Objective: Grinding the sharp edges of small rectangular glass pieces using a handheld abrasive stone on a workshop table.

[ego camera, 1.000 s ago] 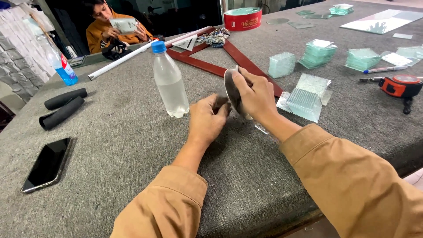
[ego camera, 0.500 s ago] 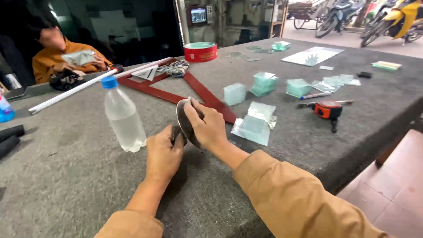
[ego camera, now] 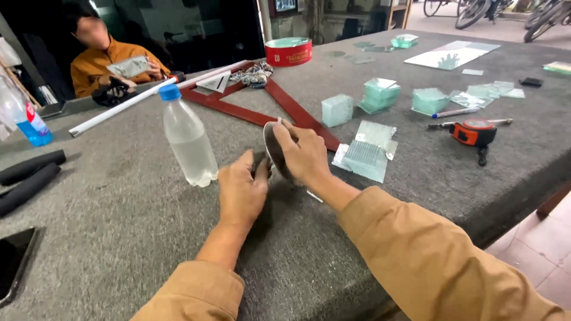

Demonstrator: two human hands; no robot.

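The grey felt-topped desk [ego camera: 119, 238] carries everything, and its near right edge drops to a tiled floor. A red triangular frame [ego camera: 285, 104] lies toward the far middle, just behind the hands. A clear plastic bottle [ego camera: 187, 142] with a blue cap stands upright just left of the hands; a sideways nudge from the left forearm could tip it. Stacks of small glass squares [ego camera: 380, 94] sit toward the right, with a flat glass stack [ego camera: 366, 156] just right of the right wrist; I judge that an elbow sweep could push it toward the edge.

The right hand [ego camera: 306, 154] has its fingers curled shut around a round dark-faced disc [ego camera: 275, 151], holding it tilted on edge near the desk's middle. The left hand [ego camera: 241, 190] closes on a small dark piece [ego camera: 260, 163] pressed against the disc. If the disc is glass, a slipping grip could drop it or drag a fingertip along its rim.
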